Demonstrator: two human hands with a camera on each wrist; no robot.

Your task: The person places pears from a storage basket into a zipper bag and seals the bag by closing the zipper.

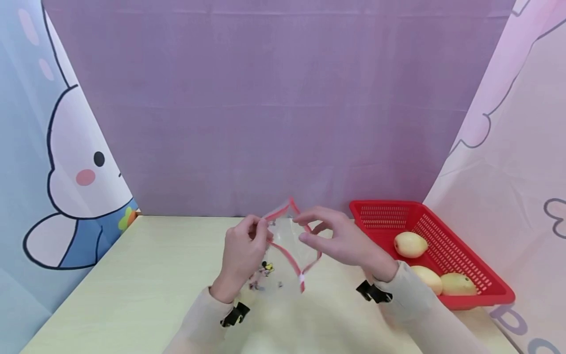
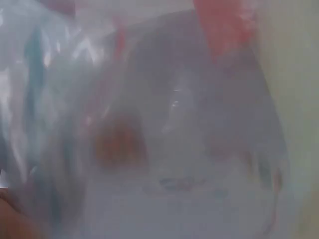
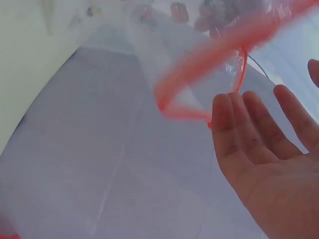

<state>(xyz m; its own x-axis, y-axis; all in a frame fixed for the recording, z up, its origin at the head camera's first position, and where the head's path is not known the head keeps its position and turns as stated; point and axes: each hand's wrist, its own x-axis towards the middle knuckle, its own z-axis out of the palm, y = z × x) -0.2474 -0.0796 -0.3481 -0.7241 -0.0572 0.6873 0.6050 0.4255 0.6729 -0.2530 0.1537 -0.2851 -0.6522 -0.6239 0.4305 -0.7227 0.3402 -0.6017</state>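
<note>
A clear plastic zip bag (image 1: 289, 258) with a red-pink zip strip and small cartoon prints is held above the table, its mouth spread wide in a diamond shape. My left hand (image 1: 245, 248) pinches the left side of the rim between thumb and fingers. At the opposite side is my right hand (image 1: 338, 238), its fingers stretched out at the rim and the thumb apart from them. In the right wrist view the straight fingertips (image 3: 222, 102) are right at the red strip. The bag's blurred film (image 2: 174, 99) fills the left wrist view and mostly hides the left hand.
On the right, a red plastic basket (image 1: 468, 246) holds pale yellow fruits that look like mangoes (image 1: 410, 245). The light wooden table (image 1: 155, 275) ends at a purple curtain (image 1: 283, 108). Printed cloths (image 1: 79, 162) hang on both sides.
</note>
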